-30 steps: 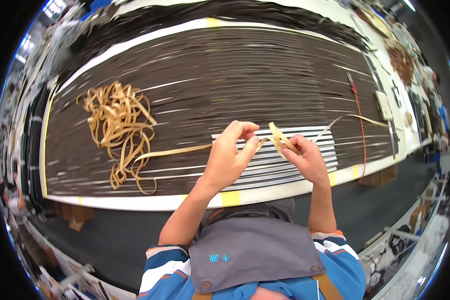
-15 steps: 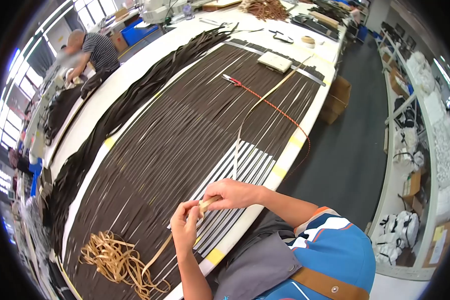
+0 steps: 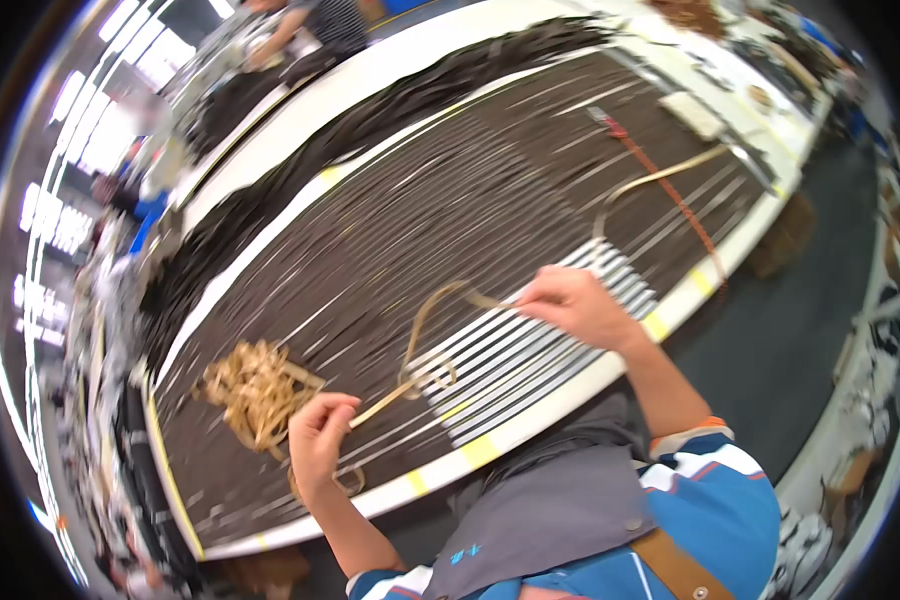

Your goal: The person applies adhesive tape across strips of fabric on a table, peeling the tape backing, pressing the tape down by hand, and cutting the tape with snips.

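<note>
A long tan strap [image 3: 425, 318] runs slack between my hands, with a loop near its middle. My left hand [image 3: 320, 432] is closed on it, beside a tangled pile of the same strap [image 3: 258, 392]. Farther right, my right hand [image 3: 572, 308] pinches the strap over black and white stripes [image 3: 530, 358]. Beyond this hand the strap curves up toward the table's right end. Beneath lie rows of dark brown strips [image 3: 400, 230] on the white table [image 3: 530, 432].
A red cord [image 3: 670, 190] with a metal-tipped end crosses the right side, near a pale block [image 3: 692, 116]. A dark bundle of strips [image 3: 370, 130] lies along the far edge. A person in a striped top [image 3: 338, 24] is beyond.
My hands have moved apart, left hand toward the pile and right hand to the right, with strap now stretched loosely between them. The view has turned.
</note>
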`<state>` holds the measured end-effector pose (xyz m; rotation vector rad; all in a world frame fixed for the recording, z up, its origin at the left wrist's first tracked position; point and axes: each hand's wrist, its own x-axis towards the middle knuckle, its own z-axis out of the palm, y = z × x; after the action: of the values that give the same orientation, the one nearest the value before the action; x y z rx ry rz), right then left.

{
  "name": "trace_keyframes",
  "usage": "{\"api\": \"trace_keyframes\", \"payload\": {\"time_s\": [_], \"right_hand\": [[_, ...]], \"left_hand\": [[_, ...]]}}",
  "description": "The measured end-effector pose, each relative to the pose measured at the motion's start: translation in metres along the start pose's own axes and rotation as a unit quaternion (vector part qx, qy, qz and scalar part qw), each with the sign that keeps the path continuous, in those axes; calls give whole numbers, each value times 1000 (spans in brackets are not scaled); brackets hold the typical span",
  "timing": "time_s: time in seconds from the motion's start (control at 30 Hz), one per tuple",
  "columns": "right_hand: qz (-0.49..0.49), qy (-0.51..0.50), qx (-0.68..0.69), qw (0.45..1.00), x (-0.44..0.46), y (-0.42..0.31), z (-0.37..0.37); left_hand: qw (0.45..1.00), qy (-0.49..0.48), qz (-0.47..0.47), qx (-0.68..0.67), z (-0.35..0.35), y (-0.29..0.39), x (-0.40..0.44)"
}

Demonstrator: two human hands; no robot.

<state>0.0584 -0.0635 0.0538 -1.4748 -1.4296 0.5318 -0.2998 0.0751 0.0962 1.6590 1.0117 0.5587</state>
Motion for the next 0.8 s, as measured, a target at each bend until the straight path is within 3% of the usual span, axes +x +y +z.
{"api": "trace_keyframes", "payload": {"time_s": [0.07, 0.17, 0.27, 0.33, 0.43, 0.47, 0.5, 0.6, 0.7, 0.77, 0.8], "right_hand": [[64, -8, 20, 998, 1, -8, 2], [34, -28, 8, 999, 6, -14, 14], [27, -95, -19, 995, 16, -28, 29], [21, -128, -43, 991, 20, -37, 39], [-39, -144, -55, 987, 21, -42, 43], [-11, -160, -34, 986, 21, -45, 38], [21, -156, -22, 987, 20, -49, 36], [120, -214, -17, 969, 21, -60, 26], [167, -299, -27, 939, 24, -62, 27], [142, -326, -31, 934, 27, -59, 30], [116, -282, -13, 952, 29, -56, 31]], "left_hand": [[996, 89, 26, -9, -27, -3, -17], [991, 101, 72, -49, -19, 5, -28], [992, 31, 121, 2, 23, 10, -14], [973, -7, 218, 69, 47, 15, 6], [935, -33, 350, 53, 85, 3, 40], [917, -52, 392, 44, 95, 0, 51], [911, -87, 401, 44, 104, -6, 59], [958, -158, 239, 1, 119, -4, 55], [960, -167, 220, -37, 113, 4, 41], [962, -143, 231, -30, 96, 1, 31], [963, -115, 240, 32, 82, -3, 27]]}}
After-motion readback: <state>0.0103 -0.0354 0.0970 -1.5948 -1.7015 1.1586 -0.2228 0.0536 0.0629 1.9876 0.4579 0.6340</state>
